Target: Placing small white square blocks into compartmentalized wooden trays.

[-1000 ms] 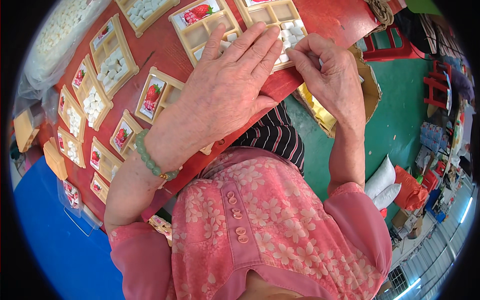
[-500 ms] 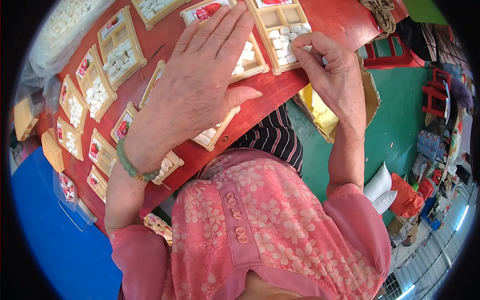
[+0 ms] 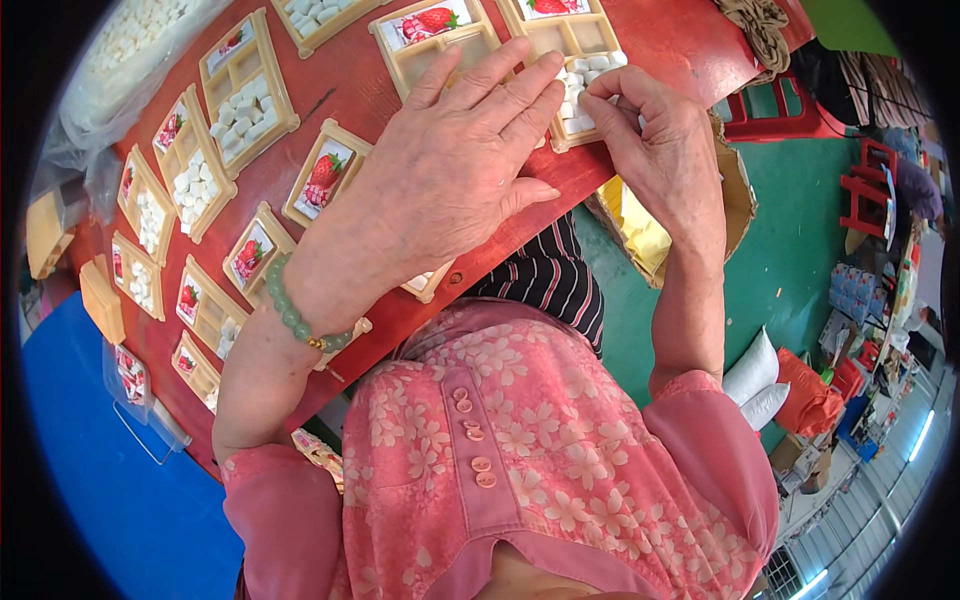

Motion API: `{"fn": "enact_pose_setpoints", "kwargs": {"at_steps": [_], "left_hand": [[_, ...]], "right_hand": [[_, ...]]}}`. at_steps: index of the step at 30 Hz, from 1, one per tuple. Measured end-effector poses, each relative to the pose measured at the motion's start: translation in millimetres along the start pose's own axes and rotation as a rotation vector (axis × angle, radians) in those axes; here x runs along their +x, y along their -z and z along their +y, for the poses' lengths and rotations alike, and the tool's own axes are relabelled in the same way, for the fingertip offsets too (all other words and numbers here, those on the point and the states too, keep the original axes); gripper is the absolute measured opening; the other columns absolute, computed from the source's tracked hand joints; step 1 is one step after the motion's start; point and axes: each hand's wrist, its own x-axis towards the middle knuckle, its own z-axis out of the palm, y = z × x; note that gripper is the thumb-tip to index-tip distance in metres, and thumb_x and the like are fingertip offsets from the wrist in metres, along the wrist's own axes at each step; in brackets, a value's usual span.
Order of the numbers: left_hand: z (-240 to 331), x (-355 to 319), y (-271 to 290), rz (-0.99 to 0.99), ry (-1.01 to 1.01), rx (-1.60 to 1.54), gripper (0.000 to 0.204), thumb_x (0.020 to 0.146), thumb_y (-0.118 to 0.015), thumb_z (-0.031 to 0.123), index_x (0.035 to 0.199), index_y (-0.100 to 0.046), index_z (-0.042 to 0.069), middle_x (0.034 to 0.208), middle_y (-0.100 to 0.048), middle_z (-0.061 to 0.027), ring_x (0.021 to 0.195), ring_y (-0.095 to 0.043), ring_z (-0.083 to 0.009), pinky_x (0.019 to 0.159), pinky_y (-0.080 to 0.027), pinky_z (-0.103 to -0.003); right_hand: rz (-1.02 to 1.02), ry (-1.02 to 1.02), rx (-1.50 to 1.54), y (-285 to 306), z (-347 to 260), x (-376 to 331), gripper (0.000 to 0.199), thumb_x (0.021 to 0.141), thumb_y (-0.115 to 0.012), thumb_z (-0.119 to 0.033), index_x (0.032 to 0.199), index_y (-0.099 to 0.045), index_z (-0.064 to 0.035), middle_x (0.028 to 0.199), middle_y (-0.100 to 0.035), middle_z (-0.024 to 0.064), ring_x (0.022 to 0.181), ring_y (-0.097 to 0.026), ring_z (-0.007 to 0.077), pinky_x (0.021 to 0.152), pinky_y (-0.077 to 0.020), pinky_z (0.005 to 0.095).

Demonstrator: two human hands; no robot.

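Observation:
My right hand (image 3: 655, 145) is closed in a pinch at the right edge of a cream tray (image 3: 556, 146) of small white blocks (image 3: 577, 95). A bit of white shows between its thumb and curled fingers. My left hand (image 3: 455, 165) is open, palm down with fingers spread. Its fingertips touch or hover over the left side of that tray; which one I cannot tell. Beneath it lies another cream tray (image 3: 408, 72) with a strawberry picture card (image 3: 428, 22), its lower part hidden. A green bead bracelet (image 3: 290, 315) circles my left wrist.
More cream trays with strawberry cards and white blocks, such as one tray (image 3: 248, 95), cover the red table (image 3: 335, 75). A clear bag (image 3: 125, 60) of white blocks sits far left. Below the table's right edge stands a cardboard box (image 3: 738, 190) with yellow contents; red stools (image 3: 780, 105) are beyond.
My left hand has shifted right and slightly down, uncovering the strawberry cards behind it and reaching over the right tray. My right hand stays pinched at nearly the same place.

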Motion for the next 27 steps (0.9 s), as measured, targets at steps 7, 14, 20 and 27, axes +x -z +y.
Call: {"fn": "enact_pose_setpoints", "kwargs": {"at_steps": [7,14,20,27], "left_hand": [[-0.2,1.1,1.5,0.010,0.035,-0.032,0.079,0.083,-0.079,0.028,0.150,-0.047,0.001,0.159,-0.044,-0.0117,0.150,-0.036,-0.0295,0.122,-0.029,-0.049],[-5.1,5.6,2.4,0.095,0.037,-0.103,0.071,0.085,-0.078,0.022,0.146,-0.051,0.000,0.154,-0.049,-0.0153,0.147,-0.040,-0.0328,0.121,-0.033,-0.048],[-16.7,13.3,43.4,-0.155,-0.028,0.085,0.079,0.093,-0.069,0.026,0.151,-0.033,-0.013,0.149,-0.045,-0.0322,0.141,-0.043,-0.0451,0.116,-0.037,-0.052],[-22.2,-17.1,54.2,-0.157,0.096,-0.093,0.065,0.094,-0.067,0.026,0.143,-0.047,-0.011,0.148,-0.049,-0.0289,0.144,-0.042,-0.0409,0.117,-0.034,-0.052]], "right_hand": [[0.012,-0.001,0.070,9.2,-9.8,-1.0,0.013,0.094,-0.073,-0.011,0.104,-0.071,-0.0031,0.069,-0.061,0.0025,0.064,-0.053,0.0080,0.060,-0.0458,0.0274],[-0.022,0.138,0.028,-1.9,-6.6,8.3,0.018,0.093,-0.074,-0.010,0.109,-0.073,-0.0034,0.067,-0.058,0.0005,0.061,-0.049,0.0055,0.056,-0.0416,0.0264],[-0.038,0.023,0.116,3.0,-4.9,5.1,0.014,0.095,-0.072,-0.011,0.107,-0.071,-0.0038,0.071,-0.062,0.0024,0.064,-0.056,0.0085,0.058,-0.0439,0.0273],[-0.173,-0.140,0.920,9.0,-9.8,10.7,0.007,0.103,-0.062,-0.011,0.105,-0.065,-0.0057,0.079,-0.058,-0.0081,0.070,-0.049,-0.0003,0.058,-0.0336,0.0175]]}}
